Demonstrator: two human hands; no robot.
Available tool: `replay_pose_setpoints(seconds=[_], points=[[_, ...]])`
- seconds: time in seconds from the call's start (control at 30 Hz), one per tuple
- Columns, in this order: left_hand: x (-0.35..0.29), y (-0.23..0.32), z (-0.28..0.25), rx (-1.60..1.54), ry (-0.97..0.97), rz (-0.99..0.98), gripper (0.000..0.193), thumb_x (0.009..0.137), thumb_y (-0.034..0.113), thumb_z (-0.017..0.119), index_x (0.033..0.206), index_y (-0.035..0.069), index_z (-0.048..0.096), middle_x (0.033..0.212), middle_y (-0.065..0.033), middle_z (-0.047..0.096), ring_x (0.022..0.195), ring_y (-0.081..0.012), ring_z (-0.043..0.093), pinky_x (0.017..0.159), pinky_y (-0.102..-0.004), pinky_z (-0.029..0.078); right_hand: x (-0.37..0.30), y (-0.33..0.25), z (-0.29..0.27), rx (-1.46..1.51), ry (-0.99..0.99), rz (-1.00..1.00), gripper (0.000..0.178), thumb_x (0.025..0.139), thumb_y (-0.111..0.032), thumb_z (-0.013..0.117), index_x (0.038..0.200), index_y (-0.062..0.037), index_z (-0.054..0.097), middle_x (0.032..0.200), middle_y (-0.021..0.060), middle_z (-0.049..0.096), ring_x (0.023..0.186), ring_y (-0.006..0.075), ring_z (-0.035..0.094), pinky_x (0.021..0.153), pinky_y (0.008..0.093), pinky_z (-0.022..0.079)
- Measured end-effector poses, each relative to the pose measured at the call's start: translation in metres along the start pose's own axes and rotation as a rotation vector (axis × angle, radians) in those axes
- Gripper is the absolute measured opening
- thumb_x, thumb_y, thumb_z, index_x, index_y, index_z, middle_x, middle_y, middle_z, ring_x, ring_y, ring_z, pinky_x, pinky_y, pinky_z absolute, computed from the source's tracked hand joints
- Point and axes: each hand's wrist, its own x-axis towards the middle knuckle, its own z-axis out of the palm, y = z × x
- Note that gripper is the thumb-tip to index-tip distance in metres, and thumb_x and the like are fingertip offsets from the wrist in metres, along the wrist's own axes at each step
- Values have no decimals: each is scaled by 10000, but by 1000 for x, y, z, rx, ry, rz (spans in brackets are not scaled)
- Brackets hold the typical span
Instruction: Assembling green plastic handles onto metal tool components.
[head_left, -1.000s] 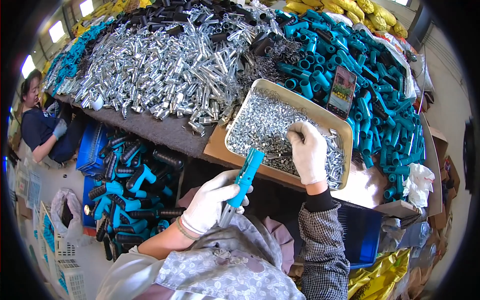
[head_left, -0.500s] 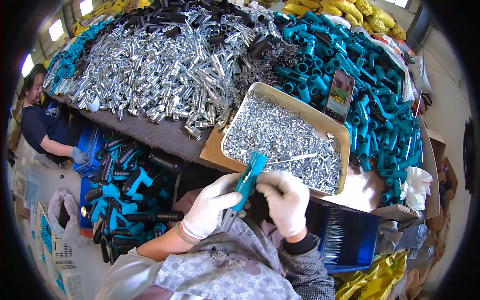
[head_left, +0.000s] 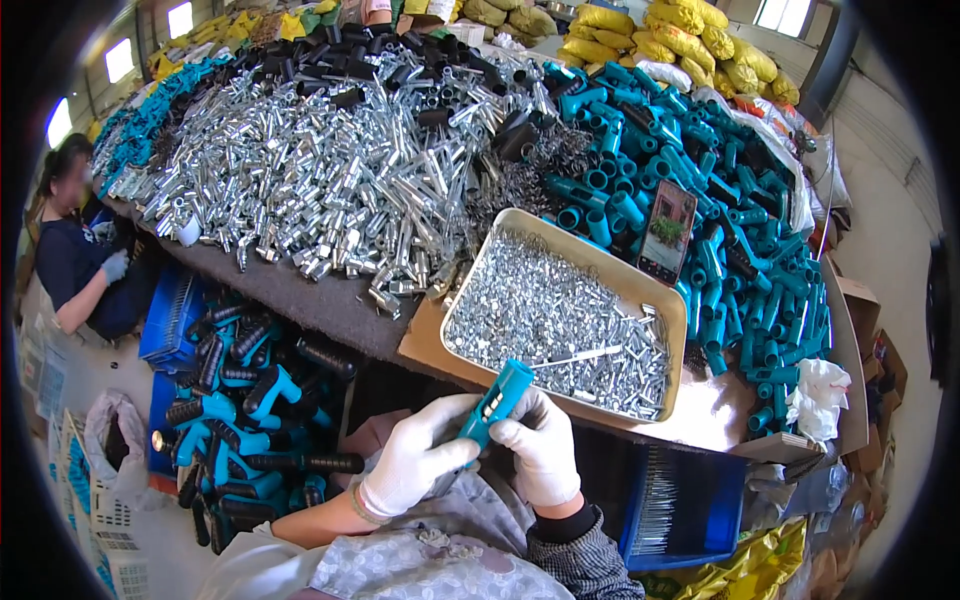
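Both white-gloved hands meet low in the middle, in front of the table edge. My left hand [head_left: 425, 452] is closed round the lower part of a teal plastic tool housing [head_left: 508, 384], which tilts up and to the right. Silver metal shows in a slot in its side. My right hand [head_left: 541, 450] is closed on the housing from the right, thumb against its side and fingers partly hidden behind it. Just beyond the housing is a cream tray [head_left: 683, 335] of small silver metal parts, with a thin silver rod [head_left: 577, 356] lying on them.
Silver metal fittings [head_left: 300, 190] are heaped at back left, teal housings [head_left: 740, 250] at right. A phone [head_left: 667, 232] leans among the housings. Below left are teal-and-black handles [head_left: 250, 420]; below right, a blue bin [head_left: 690, 500] holds thin metal rods. A co-worker [head_left: 75, 250] sits far left.
My right hand has come in against the housing, and both hands sit closer together. The whole view has shifted slightly. The co-worker's gloved hand has left the blue crate.
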Motion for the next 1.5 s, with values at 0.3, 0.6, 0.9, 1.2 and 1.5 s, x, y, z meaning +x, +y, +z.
replay_pose_setpoints(seconds=[0.3,0.6,0.9,1.2,1.5], points=[[-2,16,-20,-142,-128,26,508,925,33,635,1395,-61,467,1118,-120,613,913,-172,616,812,-312,507,30,-43,24,-614,-246,-39,399,771,-280,855,1004,-25,655,853,37,668,781,118,613,748,320,524],[1,17,-52,-747,-65,-57,573,931,346,686,1318,-27,490,1059,-150,620,820,-211,610,651,-312,491,287,-169,26,-1854,336,-1058,246,820,-323,722,948,-114,742,988,137,668,967,347,622,820,442,520],[-1,13,-66,-684,-1,-70,445,988,259,602,1303,-38,498,1048,-147,623,821,-204,616,655,-308,510,253,-168,27,-1357,303,-1121,184,877,-192,707,875,-12,668,822,94,654,707,244,624,677,326,492],[-14,23,-36,-137,-153,-266,519,960,214,632,1364,-82,498,1088,-125,659,871,-149,629,714,-287,542,-2,-70,-19,-475,28,-188,421,834,42,614,1251,31,555,1208,105,616,1110,184,601,1004,325,464],[-29,-1,-17,-9,-329,-342,475,968,134,625,1376,-76,501,990,-79,633,823,-128,622,672,-256,552,-28,-39,-51,-240,-97,-299,224,735,132,530,887,-31,558,1108,158,639,1037,233,603,952,351,462]])
